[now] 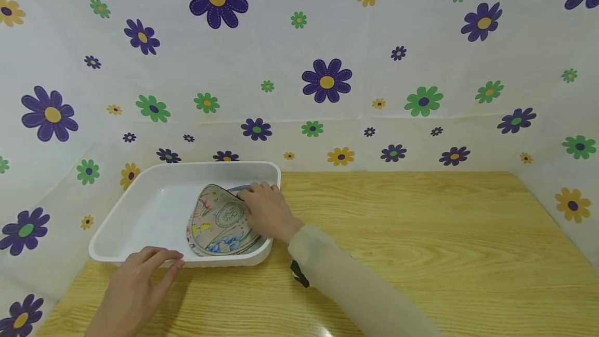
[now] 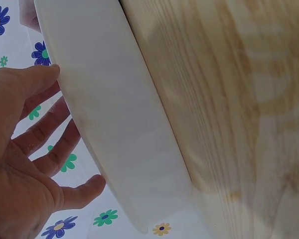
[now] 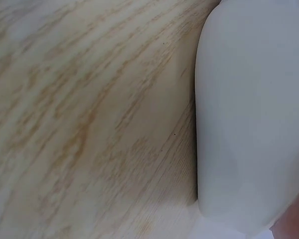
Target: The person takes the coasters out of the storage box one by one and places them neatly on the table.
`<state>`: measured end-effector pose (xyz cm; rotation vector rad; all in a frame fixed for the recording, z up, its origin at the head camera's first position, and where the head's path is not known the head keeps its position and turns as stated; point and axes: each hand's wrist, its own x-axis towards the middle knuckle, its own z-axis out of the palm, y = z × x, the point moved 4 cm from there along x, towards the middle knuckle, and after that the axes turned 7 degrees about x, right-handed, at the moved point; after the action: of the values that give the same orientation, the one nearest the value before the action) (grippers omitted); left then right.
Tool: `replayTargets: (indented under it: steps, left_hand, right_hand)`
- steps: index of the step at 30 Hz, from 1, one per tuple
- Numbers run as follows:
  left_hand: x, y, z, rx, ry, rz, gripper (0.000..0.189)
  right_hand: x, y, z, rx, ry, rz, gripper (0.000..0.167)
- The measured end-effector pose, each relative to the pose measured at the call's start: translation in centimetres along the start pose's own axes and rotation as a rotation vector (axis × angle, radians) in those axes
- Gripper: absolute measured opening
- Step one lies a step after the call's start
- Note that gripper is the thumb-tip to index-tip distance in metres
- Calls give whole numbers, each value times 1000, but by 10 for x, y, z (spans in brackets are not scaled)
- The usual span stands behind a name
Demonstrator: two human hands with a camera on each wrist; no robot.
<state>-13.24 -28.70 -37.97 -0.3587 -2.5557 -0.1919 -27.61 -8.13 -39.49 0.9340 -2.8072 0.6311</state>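
A white plastic tub [image 1: 140, 186] stands on the table at the left. In its right half lies a flat, rounded floral fabric piece [image 1: 210, 222] with dark edging and a round printed emblem. Another bluish item [image 1: 239, 189] shows in part behind it. My right hand [image 1: 267, 212] reaches over the tub's right side and pinches the fabric piece's upper right edge; its fingertips are partly hidden. At the tub's near rim, my left hand [image 1: 140, 280] rests with loosely bent fingers touching the edge. The left wrist view shows that hand [image 2: 35, 134] against the rim, fingers apart.
The wood-grain table [image 1: 421, 243] extends to the right of the tub. A white sheet [image 1: 355, 35] printed with purple, green and yellow flowers hangs behind and at both sides. The right wrist view mostly shows the tub's outer wall [image 3: 249, 109] and the tabletop.
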Motion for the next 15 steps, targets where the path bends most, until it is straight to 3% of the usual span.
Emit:
replayTargets:
  steps: [15]
  left_hand:
    - [0, 0, 0, 11, -17, -28, 21]
  right_hand:
    - [-4, -6, -4, 75, 26, -134, 40]
